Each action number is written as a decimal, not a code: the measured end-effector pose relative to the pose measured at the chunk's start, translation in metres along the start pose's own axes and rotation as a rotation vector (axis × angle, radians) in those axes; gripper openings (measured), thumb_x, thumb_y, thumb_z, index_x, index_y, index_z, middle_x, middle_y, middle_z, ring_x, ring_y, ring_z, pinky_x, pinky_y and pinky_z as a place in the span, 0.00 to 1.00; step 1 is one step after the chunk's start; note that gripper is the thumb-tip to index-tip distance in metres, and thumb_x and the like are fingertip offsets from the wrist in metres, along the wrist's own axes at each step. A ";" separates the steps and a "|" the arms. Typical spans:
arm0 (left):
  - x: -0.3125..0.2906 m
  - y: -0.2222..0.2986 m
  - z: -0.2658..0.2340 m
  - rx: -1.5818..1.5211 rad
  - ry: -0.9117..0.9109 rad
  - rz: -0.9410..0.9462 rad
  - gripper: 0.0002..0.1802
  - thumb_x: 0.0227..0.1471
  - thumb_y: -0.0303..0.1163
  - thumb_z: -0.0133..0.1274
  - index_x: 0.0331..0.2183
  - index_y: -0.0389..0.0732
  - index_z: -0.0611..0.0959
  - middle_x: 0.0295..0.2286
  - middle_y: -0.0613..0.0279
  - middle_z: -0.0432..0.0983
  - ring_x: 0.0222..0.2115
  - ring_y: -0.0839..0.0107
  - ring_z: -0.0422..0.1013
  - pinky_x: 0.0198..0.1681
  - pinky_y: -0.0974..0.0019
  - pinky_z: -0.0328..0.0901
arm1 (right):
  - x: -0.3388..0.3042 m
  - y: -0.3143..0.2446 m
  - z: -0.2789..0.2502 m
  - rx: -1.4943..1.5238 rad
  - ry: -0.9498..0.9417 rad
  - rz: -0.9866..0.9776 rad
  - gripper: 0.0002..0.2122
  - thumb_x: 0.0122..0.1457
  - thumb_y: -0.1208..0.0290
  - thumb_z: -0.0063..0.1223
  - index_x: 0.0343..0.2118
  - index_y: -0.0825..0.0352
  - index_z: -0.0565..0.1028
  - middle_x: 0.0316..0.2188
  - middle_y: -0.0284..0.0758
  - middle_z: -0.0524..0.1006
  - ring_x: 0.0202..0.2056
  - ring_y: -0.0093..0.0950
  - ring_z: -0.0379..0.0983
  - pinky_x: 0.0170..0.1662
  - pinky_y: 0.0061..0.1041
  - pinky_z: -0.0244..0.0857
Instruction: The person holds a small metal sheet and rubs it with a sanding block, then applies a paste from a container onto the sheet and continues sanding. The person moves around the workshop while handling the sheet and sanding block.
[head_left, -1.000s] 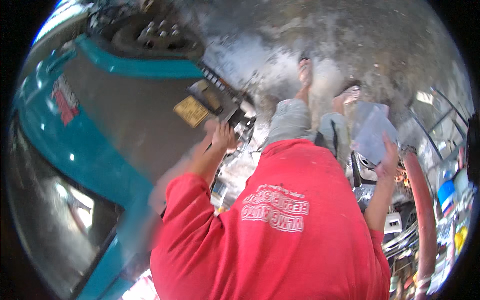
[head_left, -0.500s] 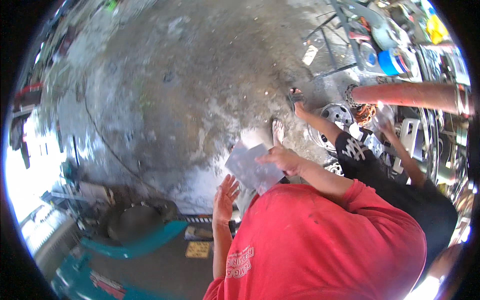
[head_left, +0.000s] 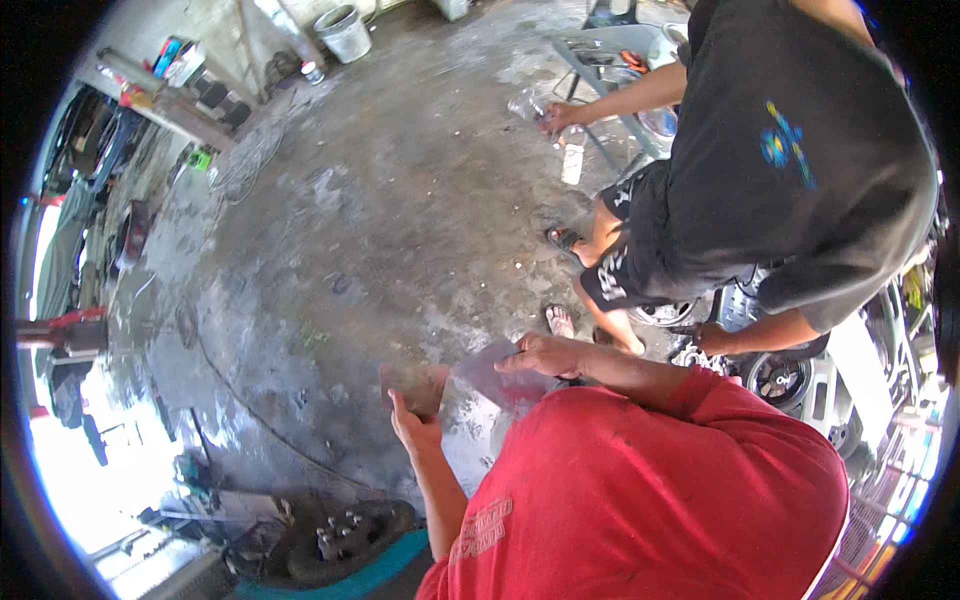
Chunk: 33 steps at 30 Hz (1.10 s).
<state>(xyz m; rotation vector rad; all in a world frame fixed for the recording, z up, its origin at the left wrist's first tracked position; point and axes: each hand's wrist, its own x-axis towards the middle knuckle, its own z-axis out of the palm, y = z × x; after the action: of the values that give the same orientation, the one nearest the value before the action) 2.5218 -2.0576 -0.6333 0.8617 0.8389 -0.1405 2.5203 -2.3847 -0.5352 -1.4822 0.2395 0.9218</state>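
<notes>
My left hand [head_left: 414, 428] grips a thin brownish sheet [head_left: 418, 388] by its near edge, thumb on top. In my right hand [head_left: 545, 357] is a thin grey sheet [head_left: 484, 379], pinched at its upper right side. The two sheets are side by side in front of my red shirt [head_left: 640, 480], their inner edges close together. Whether they touch, I cannot tell. Glare and blur hide their surface detail.
At my right a person in a black shirt [head_left: 780, 160] bends over, one hand holding a clear container [head_left: 527, 104]. Beyond is a grey table [head_left: 590, 50] with tools. Wheels [head_left: 778, 378] lie at right; a tyre [head_left: 340, 540] is at lower left. A cable [head_left: 240, 395] crosses the floor.
My left hand, empty and open before, now holds a brownish sheet. My right hand, which held overlapping sheets, keeps a grey one. The view has shifted, and the other person reaches farther ahead.
</notes>
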 end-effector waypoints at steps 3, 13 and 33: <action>-0.014 0.016 0.014 0.006 -0.056 0.066 0.26 0.65 0.44 0.62 0.57 0.36 0.81 0.52 0.56 0.81 0.52 0.58 0.79 0.52 0.52 0.76 | -0.010 -0.014 -0.028 -0.320 -0.023 -0.078 0.34 0.65 0.40 0.59 0.47 0.78 0.82 0.42 0.42 0.84 0.40 0.29 0.79 0.43 0.32 0.71; -0.106 0.028 0.115 -0.415 -0.238 0.476 0.26 0.68 0.39 0.59 0.63 0.46 0.73 0.57 0.58 0.77 0.57 0.56 0.76 0.58 0.46 0.74 | -0.010 -0.062 -0.055 0.493 -0.092 -0.226 0.09 0.66 0.68 0.67 0.43 0.67 0.83 0.38 0.34 0.86 0.36 0.24 0.84 0.42 0.26 0.78; -0.103 0.006 0.304 -0.157 -0.220 0.781 0.13 0.68 0.27 0.59 0.52 0.38 0.85 0.40 0.70 0.84 0.39 0.78 0.77 0.44 0.69 0.72 | 0.044 -0.202 -0.106 0.474 0.061 -0.609 0.13 0.62 0.74 0.65 0.49 0.71 0.82 0.42 0.33 0.84 0.43 0.26 0.81 0.48 0.29 0.74</action>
<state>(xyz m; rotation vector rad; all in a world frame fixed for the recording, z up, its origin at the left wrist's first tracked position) 2.6353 -2.2935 -0.4479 0.9488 0.2626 0.5016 2.7216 -2.4303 -0.4286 -1.0442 0.0352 0.2967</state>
